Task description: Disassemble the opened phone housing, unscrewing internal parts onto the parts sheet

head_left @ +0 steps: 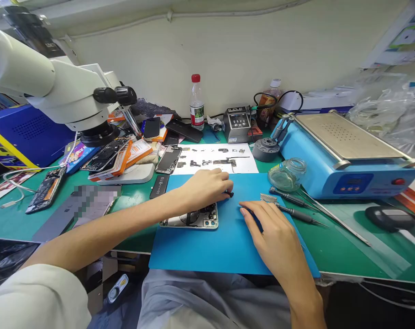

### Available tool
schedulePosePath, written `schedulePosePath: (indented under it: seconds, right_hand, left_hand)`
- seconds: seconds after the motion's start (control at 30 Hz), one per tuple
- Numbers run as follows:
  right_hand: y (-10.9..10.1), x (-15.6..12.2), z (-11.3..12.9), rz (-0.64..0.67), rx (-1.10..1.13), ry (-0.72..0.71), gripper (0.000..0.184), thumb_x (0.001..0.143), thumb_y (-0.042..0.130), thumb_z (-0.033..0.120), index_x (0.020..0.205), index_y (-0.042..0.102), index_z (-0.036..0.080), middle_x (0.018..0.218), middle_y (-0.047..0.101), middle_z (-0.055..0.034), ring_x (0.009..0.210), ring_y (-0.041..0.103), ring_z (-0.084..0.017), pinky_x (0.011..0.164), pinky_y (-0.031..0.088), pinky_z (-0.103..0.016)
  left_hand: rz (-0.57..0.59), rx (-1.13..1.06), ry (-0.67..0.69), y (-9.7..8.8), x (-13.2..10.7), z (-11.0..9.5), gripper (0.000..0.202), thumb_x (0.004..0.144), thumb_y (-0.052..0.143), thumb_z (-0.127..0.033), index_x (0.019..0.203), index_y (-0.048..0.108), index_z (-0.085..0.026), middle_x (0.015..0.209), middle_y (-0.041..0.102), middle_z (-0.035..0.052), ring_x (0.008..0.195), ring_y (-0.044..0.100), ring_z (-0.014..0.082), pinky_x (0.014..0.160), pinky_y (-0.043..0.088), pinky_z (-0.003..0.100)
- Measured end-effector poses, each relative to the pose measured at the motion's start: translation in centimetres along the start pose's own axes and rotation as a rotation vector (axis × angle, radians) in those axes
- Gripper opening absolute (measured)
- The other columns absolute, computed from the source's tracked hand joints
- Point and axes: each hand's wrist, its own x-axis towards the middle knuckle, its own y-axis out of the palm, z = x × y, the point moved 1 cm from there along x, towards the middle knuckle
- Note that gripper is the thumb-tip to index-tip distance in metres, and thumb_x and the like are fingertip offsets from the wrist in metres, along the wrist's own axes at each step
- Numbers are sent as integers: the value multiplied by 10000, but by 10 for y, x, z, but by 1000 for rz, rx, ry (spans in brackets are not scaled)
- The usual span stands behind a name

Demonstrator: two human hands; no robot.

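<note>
The opened silver phone housing (pixel 190 220) lies inside-up on the left edge of the blue rubber mat (pixel 221 249), long axis left to right, camera end rightward, far edge hidden under the left hand (pixel 205 187). That hand's fingers (pixel 223 188) pinch a small black part (pixel 231 194), too tiny to identify. The right hand (pixel 272 235) lies flat and empty, fingers outstretched.

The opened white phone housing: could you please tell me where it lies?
Head view, centre: the phone housing lies across the blue mat's left edge, beside the left hand.
</note>
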Motion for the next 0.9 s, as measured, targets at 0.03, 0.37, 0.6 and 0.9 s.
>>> schedulePosePath:
  seconds: [0.03, 0.37, 0.6, 0.9]
  right_hand:
    - [0, 0, 0, 4, 0, 2, 235, 1159, 533, 327, 1221, 729, 213, 1159, 802, -50, 1128, 747, -265, 962, 554, -397]
    - [-2, 1, 1, 42, 4, 11, 226, 1154, 543, 323, 1217, 733, 219, 1160, 796, -47, 1120, 737, -263, 971, 551, -398]
    - [0, 1, 0, 45, 5, 26, 244, 1161, 525, 348, 1185, 736, 228, 1168, 796, -51, 1133, 732, -269, 979, 555, -409]
    - [0, 1, 0, 49, 28, 33, 249, 1155, 535, 358, 1195, 746, 231, 1185, 801, -57, 1156, 737, -275, 1006, 561, -428]
  left_hand:
    - [4, 7, -1, 1, -1, -2, 317, 1081, 739, -373, 1331, 712, -180, 1337, 732, 104, 1141, 747, 256, 962, 664, 465]
    - [6, -37, -51, 3, -8, -7, 327, 1079, 742, -372, 1340, 708, -179, 1344, 729, 106, 1146, 747, 259, 967, 663, 470]
    - [-54, -177, -84, 10, -15, 0, 321, 1083, 735, -383, 1334, 711, -184, 1340, 732, 105, 1134, 748, 253, 970, 661, 467]
    - [-194, -496, -183, -4, -24, 7, 202, 1099, 711, -324, 1224, 741, -168, 1181, 785, 70, 1003, 770, 207, 921, 660, 412]
